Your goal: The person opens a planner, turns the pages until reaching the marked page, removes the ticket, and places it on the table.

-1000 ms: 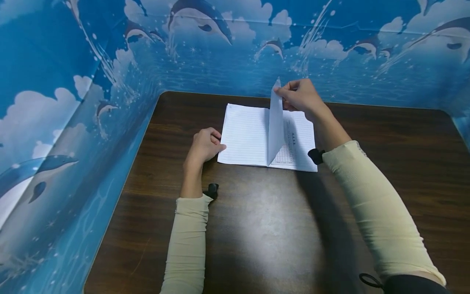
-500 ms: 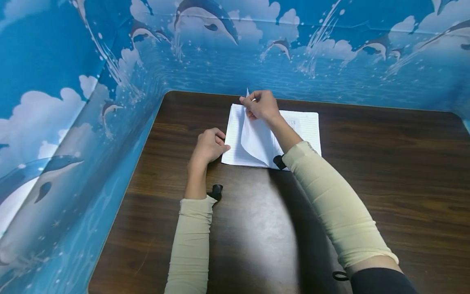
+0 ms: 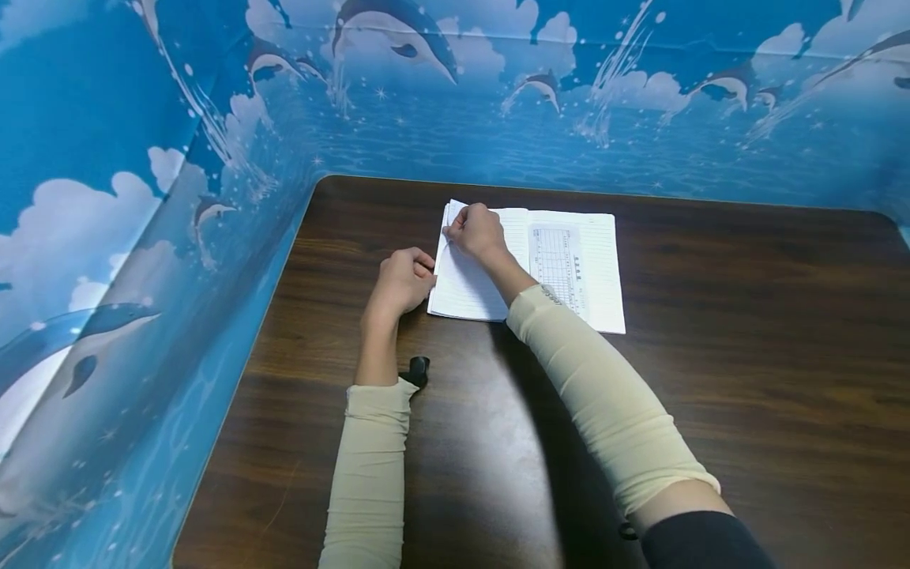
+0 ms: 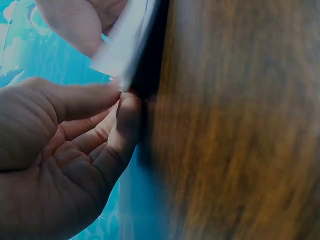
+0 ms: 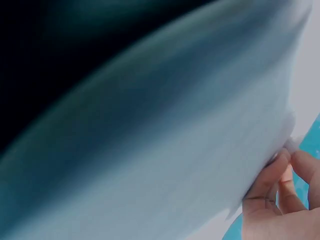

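An open notebook (image 3: 603,276) with white ruled pages lies on the table; a printed grid (image 3: 554,257) shows on its right-hand page. My right hand (image 3: 479,231) reaches across to the upper left of the notebook and pinches the outer edge of a page (image 5: 200,160) between thumb and fingers, as the right wrist view shows. At the notebook's left edge is my left hand (image 3: 401,282). In the left wrist view its thumb and forefinger pinch the corner of the notebook's edge (image 4: 127,55). The right forearm covers part of the left-hand page.
The dark wood-grain table (image 3: 746,356) extends to the right and in front of the notebook. A blue cloth with dolphins (image 3: 426,134) rises behind and to the left of the table. A small black device (image 3: 418,370) is at the left wrist.
My right hand has carried the page from upright over the spine to the left and down onto the left side. The printed grid page is now uncovered. The left hand has stayed at the left edge.
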Demonstrator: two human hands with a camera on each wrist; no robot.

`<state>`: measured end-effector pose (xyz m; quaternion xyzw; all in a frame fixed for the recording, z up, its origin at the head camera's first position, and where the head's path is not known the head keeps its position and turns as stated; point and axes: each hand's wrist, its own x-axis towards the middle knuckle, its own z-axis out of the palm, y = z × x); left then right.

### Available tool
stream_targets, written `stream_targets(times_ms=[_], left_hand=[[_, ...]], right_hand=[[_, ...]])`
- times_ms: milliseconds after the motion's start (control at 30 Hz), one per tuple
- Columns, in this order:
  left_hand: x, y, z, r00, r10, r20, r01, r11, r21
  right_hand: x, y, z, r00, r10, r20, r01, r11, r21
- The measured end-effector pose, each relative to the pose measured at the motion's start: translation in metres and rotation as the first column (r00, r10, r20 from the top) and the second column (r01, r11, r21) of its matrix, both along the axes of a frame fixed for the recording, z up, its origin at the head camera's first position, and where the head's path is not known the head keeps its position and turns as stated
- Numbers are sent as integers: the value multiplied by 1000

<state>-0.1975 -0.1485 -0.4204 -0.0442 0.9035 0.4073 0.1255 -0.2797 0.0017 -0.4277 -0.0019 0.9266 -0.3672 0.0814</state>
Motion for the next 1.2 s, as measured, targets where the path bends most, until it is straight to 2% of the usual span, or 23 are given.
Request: stream_targets(times_ms=[267,367,533,633,733,1033,1133,1200], left_hand=[[0,-6,2,1000,-9,18,8,998,56],[0,-6,5,999,-21,34,20,999,44],[-1,-4,5,997,-29,73,27,999,25],[-1,-1,5,996,-17,85,15,1000,14],[-1,1,5,997,-3,79,2,1000,4],[3,2,5,996,15,86,-15,1000,-2],[3,2,5,997,13,81,-13,1000,-1],[3,2,5,997,6,74,-6,1000,3]], right_hand=[[3,-2,5,995,101,18,-101,994,39],[5,-1,6,988,157,-1,-157,986,58],[7,4,7,979,203,-1,-203,977,68],[8,9,9,970,243,3,-242,963,119],[9,18,14,962,271,2,-266,940,214],[6,79,23,974,224,-27,-181,849,496],[5,106,24,982,183,-44,-137,856,499],[6,123,25,990,140,-31,-111,880,462]])
